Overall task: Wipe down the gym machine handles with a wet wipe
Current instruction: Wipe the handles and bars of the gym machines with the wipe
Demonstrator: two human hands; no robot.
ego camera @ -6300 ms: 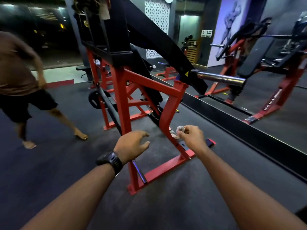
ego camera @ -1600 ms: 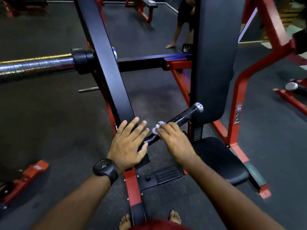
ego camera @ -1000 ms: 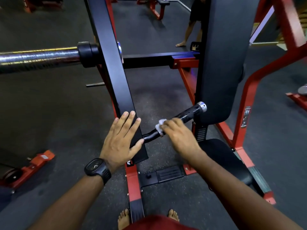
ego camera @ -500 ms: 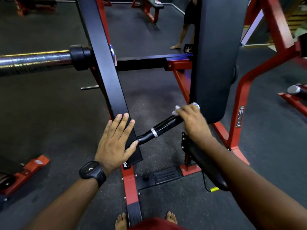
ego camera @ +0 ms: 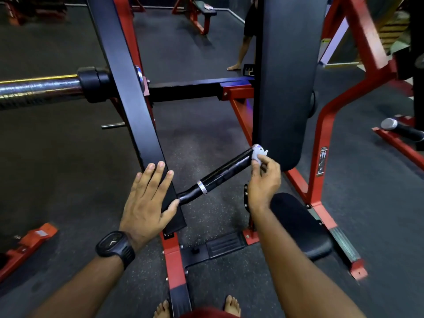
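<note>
A black handle (ego camera: 220,174) with a silver ring juts up and to the right from the machine's black lever arm (ego camera: 128,92). My right hand (ego camera: 263,182) pinches a crumpled white wet wipe (ego camera: 258,154) against the handle's far tip, over the end cap. My left hand (ego camera: 149,200) lies flat with fingers spread on the lower part of the lever arm, its thumb touching the handle's base. A black watch sits on my left wrist.
A tall black back pad (ego camera: 286,76) and black seat (ego camera: 300,226) stand to the right on a red frame (ego camera: 321,138). A chrome weight sleeve (ego camera: 39,88) sticks out left. A person's legs (ego camera: 241,53) stand behind. My bare feet (ego camera: 231,306) are on dark rubber floor.
My right hand slid the wipe up the handle from near the silver ring to the far tip. My left hand stayed flat on the lever arm.
</note>
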